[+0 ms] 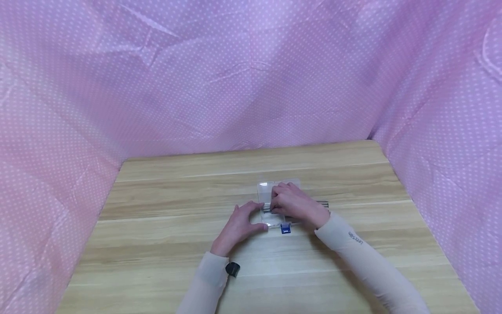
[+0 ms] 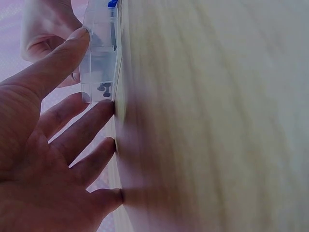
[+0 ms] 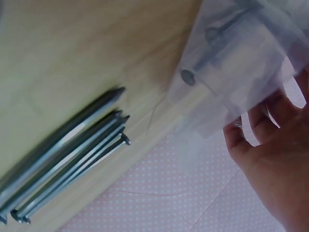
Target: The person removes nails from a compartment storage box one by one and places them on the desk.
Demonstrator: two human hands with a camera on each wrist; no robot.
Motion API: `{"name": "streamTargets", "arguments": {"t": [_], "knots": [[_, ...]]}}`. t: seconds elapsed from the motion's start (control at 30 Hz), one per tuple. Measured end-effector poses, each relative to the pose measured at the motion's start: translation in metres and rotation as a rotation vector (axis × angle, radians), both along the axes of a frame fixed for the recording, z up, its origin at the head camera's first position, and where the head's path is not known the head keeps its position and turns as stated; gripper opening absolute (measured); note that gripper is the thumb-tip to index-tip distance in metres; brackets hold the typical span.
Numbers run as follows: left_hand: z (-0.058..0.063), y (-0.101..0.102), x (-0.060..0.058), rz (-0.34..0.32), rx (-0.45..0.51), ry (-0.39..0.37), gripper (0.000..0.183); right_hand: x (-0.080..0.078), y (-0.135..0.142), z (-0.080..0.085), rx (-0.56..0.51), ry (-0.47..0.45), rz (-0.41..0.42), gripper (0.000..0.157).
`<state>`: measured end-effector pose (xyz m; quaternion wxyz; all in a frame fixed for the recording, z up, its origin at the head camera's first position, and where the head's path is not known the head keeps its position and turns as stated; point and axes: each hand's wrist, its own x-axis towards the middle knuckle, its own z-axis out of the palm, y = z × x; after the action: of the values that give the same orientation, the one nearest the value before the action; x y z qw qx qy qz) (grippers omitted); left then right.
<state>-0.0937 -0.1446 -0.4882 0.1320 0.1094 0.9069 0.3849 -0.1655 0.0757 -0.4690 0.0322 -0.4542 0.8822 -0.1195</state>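
A clear plastic box [image 1: 265, 192] lies on the table with metal nails [image 1: 266, 207] inside. My left hand [image 1: 238, 226] grips its left end; the thumb is at the near corner and the forefinger on the left side. In the left wrist view, the other fingers are spread with their tips against the tabletop. Over the box is my right hand [image 1: 293, 201], with bent fingers pointing down. In the right wrist view, its fingers [image 3: 263, 123] are at the box's edge; I cannot tell whether they pinch a nail. Nail heads [image 3: 187, 77] show through the clear wall.
Several loose long nails [image 3: 72, 145] lie side by side on the wooden table [image 1: 164, 235], right of the box. A blue tab [image 1: 286, 228] is at the box's near side. A pink dotted cloth [image 1: 196, 87] hangs around the back and sides.
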Motion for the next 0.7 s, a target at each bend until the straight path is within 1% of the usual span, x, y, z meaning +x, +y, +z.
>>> {"name": "streamTargets", "arguments": {"t": [0.2, 0.5, 0.7], "knots": [[-0.001, 0.001, 0.0003, 0.003, 0.0, 0.006, 0.07, -0.0001, -0.0014, -0.0022, 0.012, 0.037, 0.013, 0.009], [-0.0033, 0.0016, 0.001, 0.009, -0.005, 0.0, 0.07, 0.0004, 0.0017, -0.0034, -0.004, -0.015, 0.004, 0.005], [-0.0034, 0.0022, 0.0021, 0.012, -0.004, 0.0, 0.07, 0.0018, 0.0048, -0.003, -0.021, -0.022, 0.017, 0.004]]}}
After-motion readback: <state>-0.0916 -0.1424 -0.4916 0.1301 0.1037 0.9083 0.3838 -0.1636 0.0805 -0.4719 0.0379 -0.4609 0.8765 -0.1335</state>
